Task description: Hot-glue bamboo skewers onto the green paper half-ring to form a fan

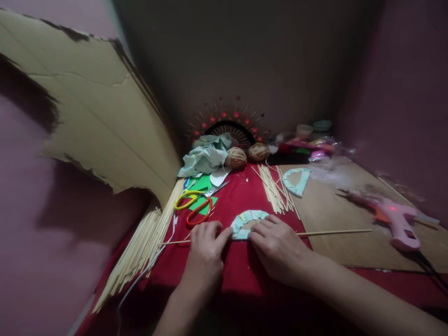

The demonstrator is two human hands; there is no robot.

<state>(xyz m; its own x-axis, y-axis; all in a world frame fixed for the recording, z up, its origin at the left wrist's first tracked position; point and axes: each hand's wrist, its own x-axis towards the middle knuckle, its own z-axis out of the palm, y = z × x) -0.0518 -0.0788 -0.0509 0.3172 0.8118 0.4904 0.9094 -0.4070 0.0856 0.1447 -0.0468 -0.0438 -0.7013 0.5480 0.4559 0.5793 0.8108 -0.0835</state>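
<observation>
A half-round piece wrapped in pale blue-green cloth [241,221] lies on the red cloth between my hands, its flat edge towards me. Along that edge runs a thin bamboo stick [336,232], sticking out past both hands. My left hand [206,245] has its fingers closed on the stick, thumb at the piece's left corner. With bent fingers, my right hand [276,245] grips the right part of the piece at its flat edge; the stick passes under this hand. Fingers hide the stick's middle. Scissors [199,205] with yellow and orange handles lie just beyond my left hand.
Long sticks [136,252] lie at left, a shorter bundle [275,189] behind. A pink glue gun [395,217], its light red, rests on a cardboard sheet [336,205] with another half-round piece [297,181]. Twine balls [235,158] and crumpled cloth [206,156] sit behind; torn cardboard [105,112] leans left.
</observation>
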